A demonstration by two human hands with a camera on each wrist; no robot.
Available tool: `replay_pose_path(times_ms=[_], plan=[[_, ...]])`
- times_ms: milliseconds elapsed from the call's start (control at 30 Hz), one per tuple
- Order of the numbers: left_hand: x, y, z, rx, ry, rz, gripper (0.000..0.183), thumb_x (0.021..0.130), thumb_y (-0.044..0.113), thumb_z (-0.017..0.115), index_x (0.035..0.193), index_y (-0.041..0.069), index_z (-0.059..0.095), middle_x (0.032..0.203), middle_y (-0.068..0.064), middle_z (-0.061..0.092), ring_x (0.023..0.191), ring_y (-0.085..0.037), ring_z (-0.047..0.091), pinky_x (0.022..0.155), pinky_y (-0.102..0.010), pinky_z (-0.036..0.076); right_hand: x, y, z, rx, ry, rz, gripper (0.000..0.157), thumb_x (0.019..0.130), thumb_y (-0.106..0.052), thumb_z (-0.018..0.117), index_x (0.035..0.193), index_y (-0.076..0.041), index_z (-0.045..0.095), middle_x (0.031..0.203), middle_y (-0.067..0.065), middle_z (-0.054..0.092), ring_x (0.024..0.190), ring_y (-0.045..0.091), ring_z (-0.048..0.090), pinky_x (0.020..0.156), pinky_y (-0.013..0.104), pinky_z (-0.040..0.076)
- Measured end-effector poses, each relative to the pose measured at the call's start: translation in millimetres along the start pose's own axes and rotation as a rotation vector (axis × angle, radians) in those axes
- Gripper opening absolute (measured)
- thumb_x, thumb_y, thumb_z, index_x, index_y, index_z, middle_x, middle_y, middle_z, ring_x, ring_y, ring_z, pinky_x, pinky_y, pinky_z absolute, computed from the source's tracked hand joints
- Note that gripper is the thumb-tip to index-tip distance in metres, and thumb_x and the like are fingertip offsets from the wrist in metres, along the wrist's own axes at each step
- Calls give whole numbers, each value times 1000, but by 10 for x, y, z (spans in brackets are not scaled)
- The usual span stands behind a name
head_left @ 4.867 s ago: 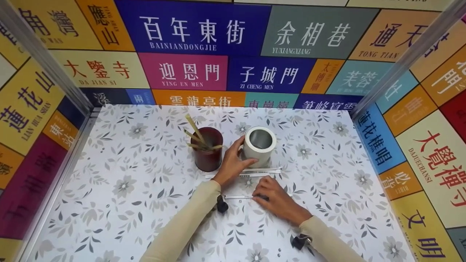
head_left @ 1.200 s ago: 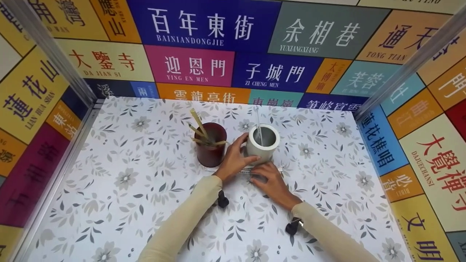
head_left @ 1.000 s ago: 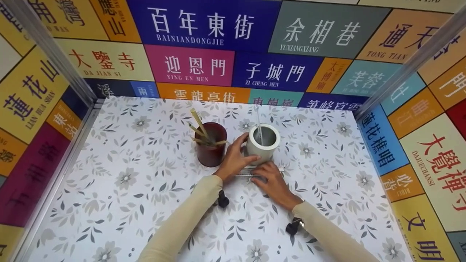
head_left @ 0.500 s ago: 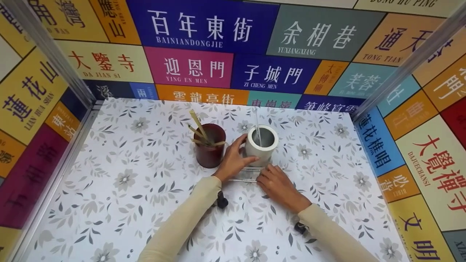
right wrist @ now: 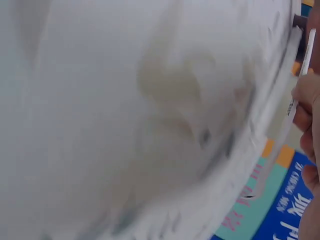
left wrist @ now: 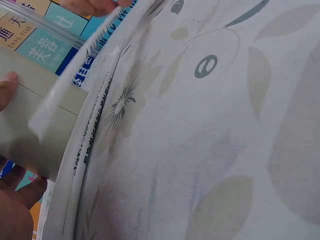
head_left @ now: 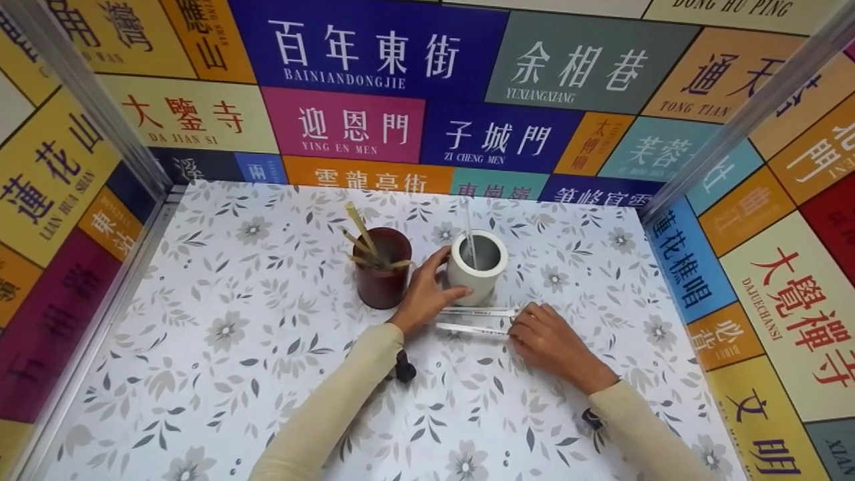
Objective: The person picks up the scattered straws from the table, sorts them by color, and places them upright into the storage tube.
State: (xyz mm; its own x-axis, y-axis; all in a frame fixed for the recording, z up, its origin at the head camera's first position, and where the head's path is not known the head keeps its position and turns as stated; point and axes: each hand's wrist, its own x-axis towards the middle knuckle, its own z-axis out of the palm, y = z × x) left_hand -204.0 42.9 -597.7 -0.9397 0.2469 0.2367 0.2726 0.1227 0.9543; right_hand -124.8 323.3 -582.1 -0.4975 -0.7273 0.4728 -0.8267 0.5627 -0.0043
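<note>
With thumb and fingers spread round its left side, my left hand holds a white cup upright on the table. One thin wrapped straw leans inside it. My right hand pinches the right end of another wrapped straw, in front of the cup. This straw looks raised and tilted in the left wrist view. More wrapped straws lie between cup and held straw; their exact number is unclear. Printed lettering marks a lying straw. In the right wrist view the pinched straw slants downward.
A dark red cup with several yellowish sticks stands just left of my left hand. A flower-patterned cover spans the table. Panels with printed characters rise behind and at both sides.
A straw that lay at my right hand earlier now stands in the white cup. My right hand has since drawn another from the lying straws, moving right. My left hand stays at the cup.
</note>
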Motion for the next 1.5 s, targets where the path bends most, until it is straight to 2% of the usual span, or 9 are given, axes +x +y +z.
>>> replay_pose_path(times_ms=[133,333,467,600,933,1033,1167,1367,1500], plan=[[4,-1,-1,-3,1,-9,91,74,24,93,151,22,46,144,1,55,133,-11,50,108,-36,46,72,49,-187,1,47,-21,5,82,-6,72,86,-8,73,88,2,66,83,25,55,68,38,40],[0,-21,12,-30,7,11,88,75,20,92,151,23,46,143,0,56,134,-14,49,109,-40,46,351,86,-420,125,230,-38,13,76,-1,75,84,-9,72,87,1,67,79,24,56,67,39,39],[-22,-31,16,-36,6,22,86,77,25,91,150,29,45,143,3,55,135,-19,49,109,-42,46,581,108,-569,238,276,14,17,75,2,76,87,-10,74,87,-1,68,81,22,56,73,36,40],[-35,-33,22,-18,3,-6,87,76,32,90,151,32,44,144,6,53,136,-13,48,109,-39,45,804,147,-683,343,300,65,21,76,6,77,91,-9,75,88,1,69,84,22,55,79,33,42],[-31,35,45,33,-41,-23,98,82,38,85,159,20,27,155,4,39,142,-12,36,116,-43,36,1442,33,-926,491,430,170,24,75,17,74,88,-3,72,85,16,68,82,32,56,76,30,44],[-25,46,49,39,-45,-40,104,81,43,85,161,20,23,156,6,38,142,-10,35,116,-41,35,1572,-8,-932,502,462,194,27,76,15,73,90,-8,72,85,16,68,81,31,55,75,31,41],[-7,40,49,36,-29,-33,101,79,45,86,160,25,29,153,8,43,139,-8,41,114,-38,38,1638,-12,-834,520,496,223,21,79,14,73,90,-3,72,87,16,67,82,29,54,73,36,40],[19,30,28,1,-17,-23,96,76,41,89,155,36,35,147,11,50,134,-6,47,110,-37,43,1526,38,-615,571,468,310,12,84,12,73,92,4,72,89,16,68,84,23,54,75,38,38],[32,28,10,4,-21,-27,96,75,42,90,155,36,37,145,10,53,132,-6,49,110,-37,44,1405,46,-533,594,449,375,15,85,11,73,96,1,74,91,16,69,85,24,54,76,37,38]])
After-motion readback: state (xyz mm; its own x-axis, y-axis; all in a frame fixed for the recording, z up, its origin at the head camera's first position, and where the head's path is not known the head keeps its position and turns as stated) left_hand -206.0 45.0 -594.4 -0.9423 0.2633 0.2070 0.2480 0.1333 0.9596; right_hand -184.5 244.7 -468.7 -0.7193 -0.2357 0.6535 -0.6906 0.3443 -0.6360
